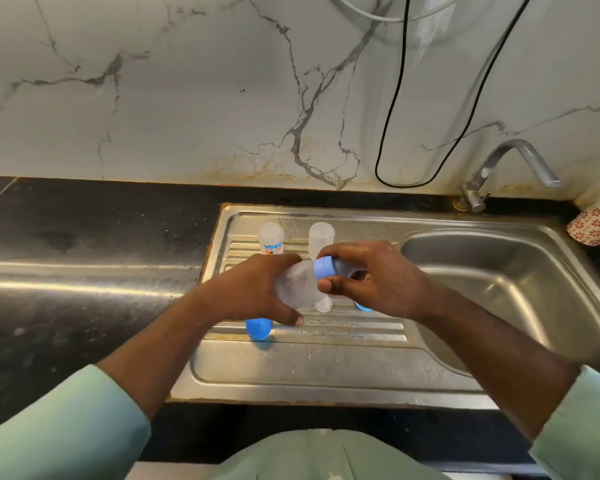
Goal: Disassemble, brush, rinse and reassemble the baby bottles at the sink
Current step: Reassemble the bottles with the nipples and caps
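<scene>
A: Holding the clear bottle (pixel 297 284) on its side above the ribbed drainboard (pixel 361 327), the left hand (pixel 253 289) wraps its body while the right hand (pixel 371 275) pinches the blue collar (pixel 324 267) at its neck between thumb and fingers.

B: Is the person screwing it on or taking it off?

A: Hard to say from this angle; the right palm covers the teat end. Either way, the left hand should keep the body steady and let the right do the turning, with the collar square to the threads so it doesn't cross.

B: And the wet plastic?

A: Probably slippery, so a firm wrap matters, and working low over the drainboard means a slip costs little.

B: What else is out?

A: Two more clear bottles (pixel 271 237) stand upright at the back of the drainboard, and a blue cap (pixel 258 329) lies near its front edge. The tap (pixel 513 168) looks off, the basin (pixel 499 289) to the right.
</scene>
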`<action>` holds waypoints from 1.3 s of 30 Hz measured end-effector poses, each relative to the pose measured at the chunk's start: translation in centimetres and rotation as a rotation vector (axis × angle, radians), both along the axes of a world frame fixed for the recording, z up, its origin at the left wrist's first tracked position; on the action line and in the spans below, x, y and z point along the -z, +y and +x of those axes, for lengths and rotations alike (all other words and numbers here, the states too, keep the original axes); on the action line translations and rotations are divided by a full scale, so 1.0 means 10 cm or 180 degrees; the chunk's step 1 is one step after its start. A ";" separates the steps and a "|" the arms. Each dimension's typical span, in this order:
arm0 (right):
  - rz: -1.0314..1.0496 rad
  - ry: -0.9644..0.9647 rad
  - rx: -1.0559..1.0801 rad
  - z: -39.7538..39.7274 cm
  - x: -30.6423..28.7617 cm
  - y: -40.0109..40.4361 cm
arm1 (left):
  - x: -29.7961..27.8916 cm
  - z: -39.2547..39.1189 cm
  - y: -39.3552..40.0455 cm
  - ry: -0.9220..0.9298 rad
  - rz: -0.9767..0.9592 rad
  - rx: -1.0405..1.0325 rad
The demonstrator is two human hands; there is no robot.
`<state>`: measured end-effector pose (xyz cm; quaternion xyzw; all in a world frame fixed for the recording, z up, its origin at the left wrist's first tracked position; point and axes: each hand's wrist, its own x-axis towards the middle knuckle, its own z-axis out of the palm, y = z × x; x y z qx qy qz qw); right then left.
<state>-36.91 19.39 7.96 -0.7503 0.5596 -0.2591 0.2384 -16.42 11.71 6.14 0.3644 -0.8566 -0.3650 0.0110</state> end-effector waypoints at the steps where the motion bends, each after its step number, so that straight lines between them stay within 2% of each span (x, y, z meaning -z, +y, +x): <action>1: 0.0104 -0.0122 0.0226 0.03 0.03 -0.02 | 0.10 -0.01 0.06 0.0072 -0.0686 -0.0228; 3: 0.0341 -0.0265 0.0671 0.14 0.11 -0.05 | 0.40 -0.01 0.15 0.0313 -0.1817 -0.0631; 4: 0.0454 -0.0267 0.0805 0.20 0.15 -0.08 | 0.53 0.01 0.18 0.0426 -0.2030 -0.0781; 7: 0.1047 -0.0493 0.0821 0.34 0.21 -0.19 | 0.79 0.09 0.20 0.0523 -0.1974 -0.1038; 9: 0.1487 -0.1294 0.0882 0.34 0.17 -0.26 | 0.84 0.19 0.19 0.0674 -0.1785 -0.1328; 11: 0.1697 -0.2196 0.1129 0.32 0.24 -0.34 | 0.87 0.31 0.13 0.0955 -0.1314 -0.1783; 12: 0.1578 -0.2302 0.1230 0.28 0.33 -0.39 | 0.87 0.33 0.08 0.1057 -0.1080 -0.1928; 13: 0.1345 -0.1929 0.1197 0.36 0.50 -0.46 | 0.92 0.46 0.05 0.1152 -0.0856 -0.2065; 14: 0.0953 -0.1259 0.1044 0.35 0.66 -0.51 | 0.94 0.50 0.02 0.1263 -0.0707 -0.2092; 16: 0.0435 0.0040 0.0290 0.38 0.98 -0.57 | 0.98 0.55 0.03 0.1393 -0.0501 -0.2053; 19: 0.0339 0.1747 -0.0579 0.51 1.26 -0.71 | 1.04 0.63 0.03 0.1357 -0.0604 -0.2154; 21: 0.0253 0.2427 -0.0805 0.57 1.35 -0.79 | 1.06 0.67 0.03 0.1449 -0.0576 -0.2264; 23: 0.0265 0.2652 -0.0932 0.61 1.41 -0.84 | 1.07 0.68 0.03 0.1490 -0.0454 -0.2271; 27: 0.0305 0.2367 -0.0788 0.58 1.44 -0.85 | 1.10 0.70 0.00 0.1482 -0.0449 -0.2232; 30: 0.0260 0.1239 -0.0156 0.45 1.17 -0.75 | 1.12 0.74 -0.05 0.1455 -0.0415 -0.2161; 33: -0.0206 0.0087 0.0509 0.25 0.65 -0.62 | 1.16 0.78 -0.10 0.1382 -0.0375 -0.2019; 36: -0.0517 -0.0183 0.0382 0.16 0.19 -0.53 | 1.20 0.79 -0.15 0.1313 -0.0366 -0.1873; 39: -0.0618 0.0098 -0.0082 0.20 0.04 -0.56 | 1.18 0.74 -0.17 0.1303 -0.0346 -0.1701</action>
